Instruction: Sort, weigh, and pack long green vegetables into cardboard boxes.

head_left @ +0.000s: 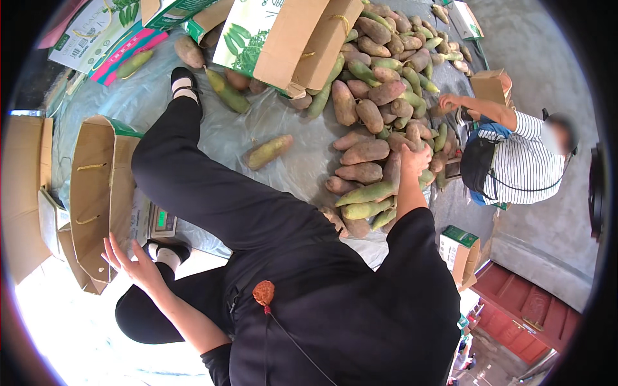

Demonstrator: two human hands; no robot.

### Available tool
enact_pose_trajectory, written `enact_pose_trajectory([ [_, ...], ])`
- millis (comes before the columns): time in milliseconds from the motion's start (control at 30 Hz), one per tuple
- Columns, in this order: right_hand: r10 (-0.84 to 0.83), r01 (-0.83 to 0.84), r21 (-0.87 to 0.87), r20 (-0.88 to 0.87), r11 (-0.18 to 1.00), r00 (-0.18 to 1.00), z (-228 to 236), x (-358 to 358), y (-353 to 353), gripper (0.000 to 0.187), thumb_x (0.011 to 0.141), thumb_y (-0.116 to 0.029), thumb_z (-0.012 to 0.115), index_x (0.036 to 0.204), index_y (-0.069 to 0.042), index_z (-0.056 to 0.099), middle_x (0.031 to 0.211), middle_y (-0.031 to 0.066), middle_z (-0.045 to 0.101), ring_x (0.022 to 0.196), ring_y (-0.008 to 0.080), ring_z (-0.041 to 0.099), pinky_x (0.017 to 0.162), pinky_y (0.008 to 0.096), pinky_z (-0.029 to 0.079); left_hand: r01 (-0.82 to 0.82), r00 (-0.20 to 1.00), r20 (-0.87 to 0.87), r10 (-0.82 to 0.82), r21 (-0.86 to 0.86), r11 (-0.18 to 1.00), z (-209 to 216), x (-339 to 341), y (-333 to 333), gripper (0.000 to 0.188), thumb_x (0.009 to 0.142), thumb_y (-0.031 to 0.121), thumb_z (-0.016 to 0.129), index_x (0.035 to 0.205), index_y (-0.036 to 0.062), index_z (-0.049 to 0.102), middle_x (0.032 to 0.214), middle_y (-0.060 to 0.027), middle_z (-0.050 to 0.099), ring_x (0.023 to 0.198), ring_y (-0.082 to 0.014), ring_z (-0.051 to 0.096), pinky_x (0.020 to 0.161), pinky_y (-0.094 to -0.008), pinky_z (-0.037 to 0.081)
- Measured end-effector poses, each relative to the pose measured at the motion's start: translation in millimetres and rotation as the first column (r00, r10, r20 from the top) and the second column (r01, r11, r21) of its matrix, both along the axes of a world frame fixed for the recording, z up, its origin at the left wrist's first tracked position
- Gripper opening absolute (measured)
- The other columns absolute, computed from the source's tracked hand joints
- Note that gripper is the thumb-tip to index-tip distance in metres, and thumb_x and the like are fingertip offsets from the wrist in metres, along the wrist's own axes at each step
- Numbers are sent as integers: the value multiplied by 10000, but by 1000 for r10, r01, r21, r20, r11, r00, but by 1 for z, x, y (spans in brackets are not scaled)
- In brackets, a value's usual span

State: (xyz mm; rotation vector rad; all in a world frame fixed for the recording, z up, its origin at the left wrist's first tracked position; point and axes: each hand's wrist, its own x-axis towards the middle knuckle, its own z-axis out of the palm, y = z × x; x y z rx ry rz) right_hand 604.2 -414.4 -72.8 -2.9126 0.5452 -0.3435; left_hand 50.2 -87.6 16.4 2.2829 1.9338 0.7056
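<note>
The left hand is held with its fingers spread just beside the open cardboard box, while the right hand is rested with bent fingers on the big pile of brown and green roots, and whether one is pinched there cannot be told. The roots are heaped partly on the shiny plastic sheet. Each would likely be felt as heavy, hard and a bit dusty, with skin that could be scraped in a drop, so it is best gripped around its fat middle with the whole hand.
</note>
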Motion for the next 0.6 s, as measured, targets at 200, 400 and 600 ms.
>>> enact_pose_trajectory([
  [200, 215, -185, 220, -119, 958, 969, -36, 35, -42, 641, 665, -285, 798, 1226, -93, 553, 1077, 165, 635, 1037, 343, 606, 929, 406, 462, 61, 998, -25, -61, 27, 998, -3, 1, 5, 488, 882, 112, 586, 1359, 147, 487, 1434, -111, 407, 1381, -425, 236, 1097, -550, 258],
  [400, 159, -158, 234, 12, 959, 987, -47, 13, -28, 551, 705, -246, 783, 1154, -2, 574, 1000, 190, 646, 929, 347, 626, 866, 418, 479, 32, 998, -62, -31, 15, 999, -2, -11, 3, 516, 861, 118, 609, 1362, 138, 483, 1447, -120, 401, 1373, -445, 237, 1098, -562, 246],
  [600, 125, -240, 505, 251, 829, 960, -56, 38, -71, 479, 742, -302, 777, 996, 64, 599, 919, 151, 657, 788, 257, 606, 741, 377, 514, 48, 995, -87, -48, -5, 999, 0, 1, 8, 671, 749, 62, 695, 1373, 133, 459, 1432, -132, 401, 1359, -420, 280, 1116, -539, 231],
])
